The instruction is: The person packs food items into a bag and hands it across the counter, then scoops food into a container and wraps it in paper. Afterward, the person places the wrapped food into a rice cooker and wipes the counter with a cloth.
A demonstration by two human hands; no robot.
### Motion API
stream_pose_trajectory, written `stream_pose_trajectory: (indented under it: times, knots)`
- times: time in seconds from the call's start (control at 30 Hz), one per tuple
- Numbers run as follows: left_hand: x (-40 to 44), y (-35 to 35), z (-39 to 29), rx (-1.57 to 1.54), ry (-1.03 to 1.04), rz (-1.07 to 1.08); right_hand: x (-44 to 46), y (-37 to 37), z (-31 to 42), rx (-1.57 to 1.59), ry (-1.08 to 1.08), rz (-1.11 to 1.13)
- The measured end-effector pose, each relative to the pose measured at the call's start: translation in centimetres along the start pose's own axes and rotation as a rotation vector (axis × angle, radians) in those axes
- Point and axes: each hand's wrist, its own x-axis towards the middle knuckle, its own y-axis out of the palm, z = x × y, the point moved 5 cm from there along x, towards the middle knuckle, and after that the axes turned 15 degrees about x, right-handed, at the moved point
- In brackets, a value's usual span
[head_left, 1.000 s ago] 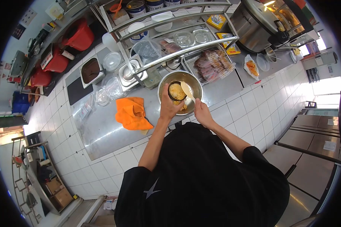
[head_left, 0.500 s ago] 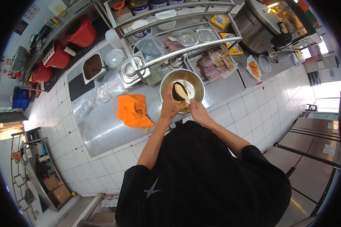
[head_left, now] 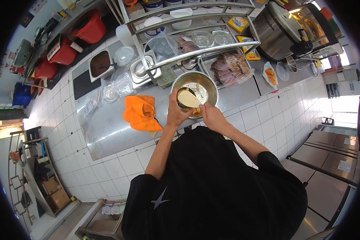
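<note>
A metal mixing bowl point(head_left: 214, 90) stands at the counter's edge in front of me, with yellowish bits and smears inside. My left hand point(head_left: 175, 113) is wrapped round a small black bowl point(head_left: 179, 105), held over the left part of the mixing bowl. In my right hand point(head_left: 214, 118) is the handle of a pale, broad-bladed spatula point(head_left: 188, 98). Its blade lies across the opening of the black bowl and covers most of what is inside. An orange cloth point(head_left: 140, 113) lies on the counter to the left of my left hand.
Behind the mixing bowl rises a metal rack point(head_left: 200, 52), with a tray of packaged meat point(head_left: 232, 69) beneath it. Lidded steel containers point(head_left: 142, 70) and clear plastic lids point(head_left: 124, 55) sit to the left. A large steel cooker point(head_left: 274, 30) stands at the right.
The spatula has turned so its blade's broad face shows, and it sits further left over the black bowl. The black bowl has shifted slightly left within the mixing bowl.
</note>
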Motion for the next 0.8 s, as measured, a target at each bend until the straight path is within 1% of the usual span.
stream_pose_trajectory:
  times: [0.03,0.1,0.13,0.2,0.23,0.33,0.43,0.53,0.63,0.73,0.8]
  knots:
    - [-0.5,-0.3,0.5,0.004,-0.002,-0.02,0.3,-0.5,-0.3,0.053,-0.054,0.012]
    - [-1.4,-1.6,1.2,0.04,0.017,-0.054,1.2,-2.1,-1.3,0.046,-0.027,-0.024]
    - [-1.9,-2.1,2.3,0.007,-0.023,-0.083,1.9,-3.1,-1.8,0.04,-0.016,-0.045]
    - [-3.9,-2.5,4.5,-0.058,-0.112,-0.133,3.1,-4.7,-3.1,-0.088,-0.007,-0.058]
    - [-4.1,-3.6,4.3,0.007,-0.114,-0.169,3.7,-5.3,-3.7,-0.151,-0.005,-0.066]
    - [-5.2,-3.9,6.5,0.02,-0.198,-0.211,5.4,-5.5,-5.9,-0.317,-0.066,-0.078]
    - [-5.6,-3.3,7.4,0.028,-0.318,-0.174,7.5,-4.8,-6.6,-0.454,-0.167,-0.088]
    - [-6.6,-2.3,8.6,0.077,-0.376,-0.163,9.1,-1.6,-8.5,-0.63,-0.233,0.128]
    - [-6.9,-2.2,8.5,0.167,-0.386,-0.159,6.3,-0.1,-3.9,-0.609,-0.36,0.268]
    - [-7.0,-2.8,7.1,0.217,-0.41,-0.142,5.9,-1.0,-1.0,-0.601,-0.275,0.284]
    - [-7.2,-3.2,6.3,0.246,-0.434,-0.166,8.1,0.0,-2.1,-0.638,-0.273,0.18]
